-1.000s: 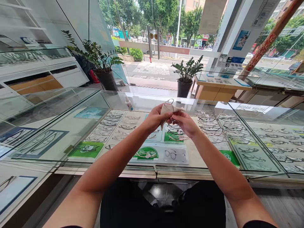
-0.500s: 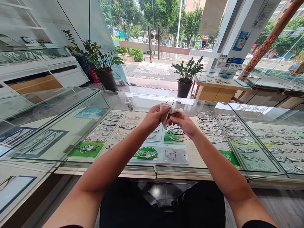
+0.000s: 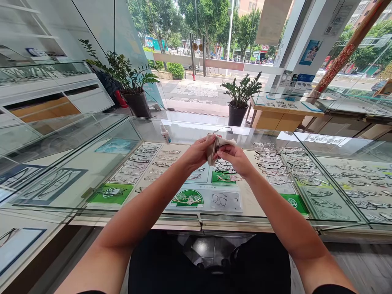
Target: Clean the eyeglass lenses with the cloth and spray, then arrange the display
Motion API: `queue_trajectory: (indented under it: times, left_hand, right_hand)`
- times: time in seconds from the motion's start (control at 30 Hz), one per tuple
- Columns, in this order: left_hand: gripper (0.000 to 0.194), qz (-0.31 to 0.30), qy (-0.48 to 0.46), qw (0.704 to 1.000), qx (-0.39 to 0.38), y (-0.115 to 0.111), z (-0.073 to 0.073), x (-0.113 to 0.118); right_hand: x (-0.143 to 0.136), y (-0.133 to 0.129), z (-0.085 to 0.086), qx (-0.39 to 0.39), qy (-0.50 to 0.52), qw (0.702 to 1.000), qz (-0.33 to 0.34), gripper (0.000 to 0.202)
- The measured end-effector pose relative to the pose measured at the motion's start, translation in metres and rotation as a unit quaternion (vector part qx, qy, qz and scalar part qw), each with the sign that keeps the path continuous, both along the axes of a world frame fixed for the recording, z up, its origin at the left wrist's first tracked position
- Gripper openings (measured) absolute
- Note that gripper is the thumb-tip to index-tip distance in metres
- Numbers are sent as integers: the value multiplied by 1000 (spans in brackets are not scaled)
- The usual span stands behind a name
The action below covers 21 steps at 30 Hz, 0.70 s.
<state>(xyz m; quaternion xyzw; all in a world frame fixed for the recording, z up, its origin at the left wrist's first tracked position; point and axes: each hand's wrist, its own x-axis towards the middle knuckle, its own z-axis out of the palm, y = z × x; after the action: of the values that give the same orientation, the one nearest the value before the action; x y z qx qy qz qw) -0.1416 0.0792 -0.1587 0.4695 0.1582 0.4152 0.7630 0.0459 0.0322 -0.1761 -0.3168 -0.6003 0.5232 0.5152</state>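
Observation:
Above the glass counter, my left hand is closed on a pale cleaning cloth, thumb on top. The cloth is folded around part of a pair of glasses, whose thin dark temple curves out above my fingers. My right hand meets it from the right, its fingers pinched at the glasses within the cloth. Most of the frame is hidden by cloth and fingers. Beyond my left hand, a small white spray bottle stands on the counter.
The glass display counter holds rows of eyeglasses under its top. Inside, near its front edge, lies a clear tray with glasses. Potted plants stand before the glass door, beside a wooden display table.
The exposed temple has turned and now points more to the right. The cloth has shifted slightly between my fingers; both hands stay in nearly the same place.

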Motion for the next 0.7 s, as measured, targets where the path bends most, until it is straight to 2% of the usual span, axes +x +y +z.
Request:
queue_trajectory:
  times: [0.23, 0.43, 0.7]
  left_hand:
    - [49, 24, 2, 1000, 11, -4, 1, 4]
    - [55, 54, -4, 997, 46, -10, 4, 6]
    - [50, 68, 34, 989, 130, -14, 7, 7]
  right_hand:
    - [0, -1, 2, 0, -4, 1000, 2, 44]
    - [0, -4, 6, -2, -11, 1000, 5, 36]
    - [1, -5, 7, -26, 18, 999, -12, 35]
